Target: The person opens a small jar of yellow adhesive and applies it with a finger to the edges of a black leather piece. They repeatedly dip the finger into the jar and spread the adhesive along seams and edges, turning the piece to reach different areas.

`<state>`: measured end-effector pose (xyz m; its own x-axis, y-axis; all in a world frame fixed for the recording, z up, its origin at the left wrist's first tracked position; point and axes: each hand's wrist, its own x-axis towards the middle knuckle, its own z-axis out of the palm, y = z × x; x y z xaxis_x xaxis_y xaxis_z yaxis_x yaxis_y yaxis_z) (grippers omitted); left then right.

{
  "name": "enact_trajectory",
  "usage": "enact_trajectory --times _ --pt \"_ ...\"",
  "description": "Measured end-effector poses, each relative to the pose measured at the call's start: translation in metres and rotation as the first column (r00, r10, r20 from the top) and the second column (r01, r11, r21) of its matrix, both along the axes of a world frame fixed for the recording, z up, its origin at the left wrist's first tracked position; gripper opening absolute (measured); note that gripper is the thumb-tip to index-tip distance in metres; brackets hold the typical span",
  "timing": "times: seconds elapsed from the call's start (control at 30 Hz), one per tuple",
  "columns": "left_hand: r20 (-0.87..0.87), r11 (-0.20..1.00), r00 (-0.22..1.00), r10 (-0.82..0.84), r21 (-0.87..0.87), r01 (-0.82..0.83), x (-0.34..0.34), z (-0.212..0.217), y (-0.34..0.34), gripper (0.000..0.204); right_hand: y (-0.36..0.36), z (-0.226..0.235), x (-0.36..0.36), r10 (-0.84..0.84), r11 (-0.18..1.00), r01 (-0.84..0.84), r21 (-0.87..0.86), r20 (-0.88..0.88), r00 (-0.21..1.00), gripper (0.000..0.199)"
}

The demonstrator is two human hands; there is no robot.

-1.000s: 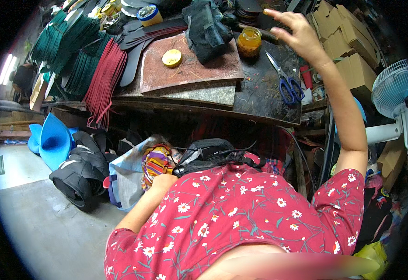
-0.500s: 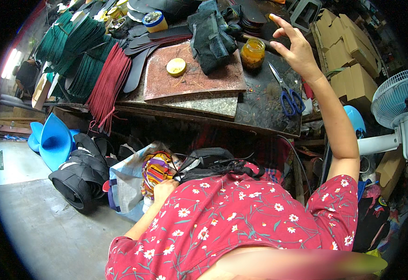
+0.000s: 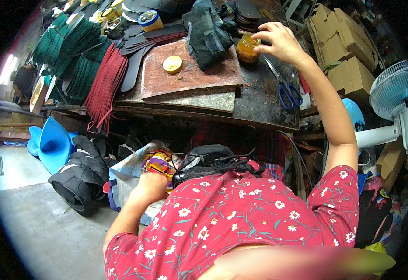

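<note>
Glass jar (image 3: 246, 51): upright on the dark tabletop (image 3: 257, 100), just beyond the right edge of the brown board, with amber stuff inside.
My right hand (image 3: 277, 43): reaching in from the right at the jar, fingers bent and parted, thumb well away from them; thumb and fingertips overlap its right side, and I cannot tell whether they touch the glass.
Scissors (image 3: 281, 83): near the jar, on my side of it, blue handles toward me, blades pointing up and left.
Brown board (image 3: 155, 80): left of the jar, lying on a pale speckled slab (image 3: 201, 100).
Yellow lid (image 3: 172, 64): flat on that board.
Dark cloth bundle (image 3: 207, 39): at the board's far right corner, near the jar.
Blue-rimmed tub (image 3: 150, 21): beyond the board, beside black flat pieces (image 3: 133, 70).
Red strips (image 3: 104, 86): draped over the table's front edge, next to green bundles (image 3: 68, 58).
My left hand (image 3: 151, 185): low, against the patterned cloth (image 3: 159, 163) in a pale bag (image 3: 123, 186); its fingers are hidden, so I cannot tell what they hold.
White fan (image 3: 390, 88): far right, below cardboard boxes (image 3: 351, 35).
</note>
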<state>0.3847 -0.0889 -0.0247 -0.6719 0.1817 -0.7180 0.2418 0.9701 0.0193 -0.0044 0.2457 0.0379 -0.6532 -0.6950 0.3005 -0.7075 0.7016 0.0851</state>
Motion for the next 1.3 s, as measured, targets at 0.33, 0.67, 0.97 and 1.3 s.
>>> enact_trajectory --times 0.33,0.67,0.97,1.3 --pt "-0.790 0.754 0.393 0.470 0.591 0.286 -0.195 0.055 0.019 0.036 -0.028 0.026 0.010 -0.149 0.967 0.144 0.209 0.004 0.989 0.050" --pt "-0.731 0.799 0.327 0.600 0.519 -0.305 -0.348 0.022 0.069 0.088 -0.003 0.043 0.029 -0.092 0.991 0.097 0.087 -0.054 0.994 0.040" --pt "-0.256 0.239 0.240 0.936 0.966 0.099 -0.345 0.018 0.062 0.051 -0.002 0.051 0.037 -0.008 1.000 0.008 0.000 -0.179 0.984 0.042" --pt "0.351 -0.673 0.793 0.498 0.733 0.098 -0.271 0.048 0.087 0.072 -0.065 0.043 0.061 0.505 0.582 0.075 -0.810 0.432 0.747 0.066"
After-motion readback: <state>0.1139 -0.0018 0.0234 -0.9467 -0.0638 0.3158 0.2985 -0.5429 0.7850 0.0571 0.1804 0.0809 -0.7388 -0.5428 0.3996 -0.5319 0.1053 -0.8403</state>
